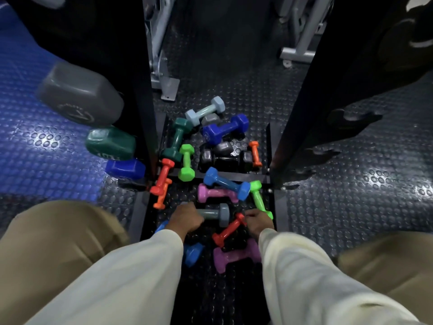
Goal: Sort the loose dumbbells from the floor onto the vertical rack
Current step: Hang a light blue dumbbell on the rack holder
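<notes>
Black rack uprights point(140, 66) tower on both sides of you, a grey point(79, 95), green and blue dumbbell already racked on the left one. Loose dumbbells point(222, 130) sit jumbled on the studded floor point(351, 184) between the posts. Your left hand point(186, 218) grips a grey dumbbell's point(216, 214) handle, and your right hand point(257, 221) is curled on a red dumbbell point(228, 231), near the base's front edge.

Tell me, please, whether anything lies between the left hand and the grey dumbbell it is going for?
Nothing visible does. The left hand is already curled round the handle of the grey dumbbell, so the way to it is clear. A red dumbbell lies just beside its near head, close to the right hand.
</notes>
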`<state>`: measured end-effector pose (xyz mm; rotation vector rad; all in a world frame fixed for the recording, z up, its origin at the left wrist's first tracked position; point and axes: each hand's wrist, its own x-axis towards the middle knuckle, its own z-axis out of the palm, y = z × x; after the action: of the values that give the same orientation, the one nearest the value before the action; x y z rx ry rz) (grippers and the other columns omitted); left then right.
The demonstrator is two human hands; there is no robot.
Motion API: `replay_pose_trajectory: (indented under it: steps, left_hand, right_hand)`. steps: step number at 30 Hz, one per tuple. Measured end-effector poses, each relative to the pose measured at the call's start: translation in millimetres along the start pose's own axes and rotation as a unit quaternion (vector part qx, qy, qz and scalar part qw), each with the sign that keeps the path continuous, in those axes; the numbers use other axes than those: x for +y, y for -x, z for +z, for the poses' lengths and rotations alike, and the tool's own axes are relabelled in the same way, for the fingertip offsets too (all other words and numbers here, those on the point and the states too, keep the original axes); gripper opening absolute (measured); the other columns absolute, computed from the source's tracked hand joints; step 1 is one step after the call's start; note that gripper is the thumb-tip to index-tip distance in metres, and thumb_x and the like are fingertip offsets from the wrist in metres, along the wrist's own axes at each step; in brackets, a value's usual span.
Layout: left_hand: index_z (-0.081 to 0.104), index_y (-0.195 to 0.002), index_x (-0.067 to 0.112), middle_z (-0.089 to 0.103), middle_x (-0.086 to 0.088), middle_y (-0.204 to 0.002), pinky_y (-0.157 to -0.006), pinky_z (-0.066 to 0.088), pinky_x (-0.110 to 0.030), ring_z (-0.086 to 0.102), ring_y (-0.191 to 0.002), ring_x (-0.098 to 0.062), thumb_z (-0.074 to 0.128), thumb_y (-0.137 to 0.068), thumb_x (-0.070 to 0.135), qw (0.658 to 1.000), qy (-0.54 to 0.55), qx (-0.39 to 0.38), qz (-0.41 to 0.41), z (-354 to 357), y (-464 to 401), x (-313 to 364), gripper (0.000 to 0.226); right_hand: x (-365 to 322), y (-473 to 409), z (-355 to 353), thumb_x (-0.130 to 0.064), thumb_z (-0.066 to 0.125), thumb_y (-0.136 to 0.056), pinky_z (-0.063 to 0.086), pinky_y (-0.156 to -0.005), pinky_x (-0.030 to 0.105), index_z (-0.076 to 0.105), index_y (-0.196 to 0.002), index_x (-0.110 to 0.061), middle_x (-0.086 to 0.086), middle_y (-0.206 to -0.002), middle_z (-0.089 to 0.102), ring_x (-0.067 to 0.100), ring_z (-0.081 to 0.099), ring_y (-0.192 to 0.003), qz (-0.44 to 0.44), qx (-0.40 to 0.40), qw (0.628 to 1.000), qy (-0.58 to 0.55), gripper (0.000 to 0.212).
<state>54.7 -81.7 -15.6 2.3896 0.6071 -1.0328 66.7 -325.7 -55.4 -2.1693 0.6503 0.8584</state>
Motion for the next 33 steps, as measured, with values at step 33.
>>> replay_pose_trajectory:
  steps: [33]
  left_hand:
    - [0.046, -0.151, 0.027, 0.054, -0.011, -0.150, -0.112, 0.039, -0.029, 0.052, -0.137, -0.029, 0.056, -0.092, 0.026, 0.987, 0.152, 0.005, -0.052, -6.5, -21.3, -12.0, 0.060]
  right_hand:
    - [-45.8, -20.5, 42.2, -0.029, 0.071, -0.091, 0.042, -0.108, 0.023, 0.051, -0.151, -0.027, 0.003, -0.147, 0.061, 0.021, 0.059, -0.130, -0.088, -0.106, 0.985, 0.106, 0.064]
